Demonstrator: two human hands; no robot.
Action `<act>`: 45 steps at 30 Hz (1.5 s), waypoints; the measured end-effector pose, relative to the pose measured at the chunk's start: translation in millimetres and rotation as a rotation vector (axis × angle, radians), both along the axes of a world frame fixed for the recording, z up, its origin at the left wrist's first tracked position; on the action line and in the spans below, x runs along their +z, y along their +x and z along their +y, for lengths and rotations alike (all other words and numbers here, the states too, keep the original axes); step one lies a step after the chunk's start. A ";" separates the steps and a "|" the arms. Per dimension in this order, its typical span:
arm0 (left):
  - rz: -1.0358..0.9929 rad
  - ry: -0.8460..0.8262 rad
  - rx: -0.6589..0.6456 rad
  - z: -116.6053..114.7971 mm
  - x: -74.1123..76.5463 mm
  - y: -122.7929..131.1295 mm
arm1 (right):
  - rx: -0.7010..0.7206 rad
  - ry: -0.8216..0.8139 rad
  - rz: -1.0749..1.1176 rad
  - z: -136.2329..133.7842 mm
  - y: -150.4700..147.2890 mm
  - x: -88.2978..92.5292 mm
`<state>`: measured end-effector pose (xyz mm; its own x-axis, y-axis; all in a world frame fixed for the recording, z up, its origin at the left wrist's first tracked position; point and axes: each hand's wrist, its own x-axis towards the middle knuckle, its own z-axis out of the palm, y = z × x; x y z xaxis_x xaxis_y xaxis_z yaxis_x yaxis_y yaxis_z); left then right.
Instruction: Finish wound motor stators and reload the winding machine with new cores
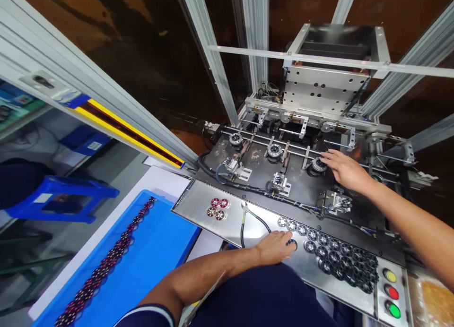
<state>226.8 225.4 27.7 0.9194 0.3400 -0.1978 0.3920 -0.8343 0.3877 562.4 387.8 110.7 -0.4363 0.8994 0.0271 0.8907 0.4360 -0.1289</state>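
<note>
My right hand (349, 170) reaches over the machine bed, its fingertips closed on a small spoked wheel (319, 164) seated on the rightmost round fixture. Two more such wheels sit on the middle fixture (274, 150) and the left fixture (235, 139). Down on the metal ledge (193, 202), my left hand (275, 247) has its fingers curled round a single black wheel (292, 245). Right of that hand lie many black wheels (334, 257) in close rows. Some of them show silver spokes.
Left of my left hand are cutting pliers (245, 213) with dark handles, and several red and bronze wheels (217, 209). A blue tray (159, 256) holds rows of wheels. Yellow, red and green buttons (392, 291) end the ledge. A yellow-edged bar (131, 133) and metal posts frame the machine.
</note>
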 end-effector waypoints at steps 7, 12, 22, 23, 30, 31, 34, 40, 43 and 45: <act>-0.156 -0.140 0.113 -7.8 0.0 -3.7 | 0.129 -0.029 -0.050 -17.1 11.5 -8.7; -0.372 -0.261 0.326 6.4 52.0 -24.4 | 0.118 0.042 -0.012 -17.0 -3.6 15.4; -0.918 -0.557 0.535 23.7 162.3 -77.8 | 0.322 -0.025 0.709 -164.6 -189.4 112.9; -0.939 -0.562 0.539 21.2 163.1 -78.5 | 0.297 -0.017 0.740 -173.5 -197.6 111.2; -1.037 -0.691 0.589 3.7 162.3 -72.3 | 0.131 0.197 0.828 -194.7 -212.8 98.0; -1.065 -0.761 0.579 2.5 161.8 -69.9 | 0.108 0.231 0.830 -197.1 -214.0 96.8; -1.121 -0.965 0.571 1.5 158.4 -64.0 | 0.063 0.279 0.833 -202.6 -214.5 95.5; -0.998 -0.574 0.527 8.2 158.7 -71.8 | 0.068 -0.198 0.905 -192.7 -193.8 115.7; -0.936 -0.290 0.354 12.3 168.3 -77.4 | 0.111 -0.549 0.945 -177.4 -182.7 125.8; -0.892 -0.208 0.277 14.4 175.3 -78.5 | 0.169 -0.735 0.967 -167.8 -179.0 128.3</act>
<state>148.4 239.8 203.0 0.6528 0.6049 0.4560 0.0530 -0.6369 0.7691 383.5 219.9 239.0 -0.6309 0.7711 -0.0854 0.2308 0.0814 -0.9696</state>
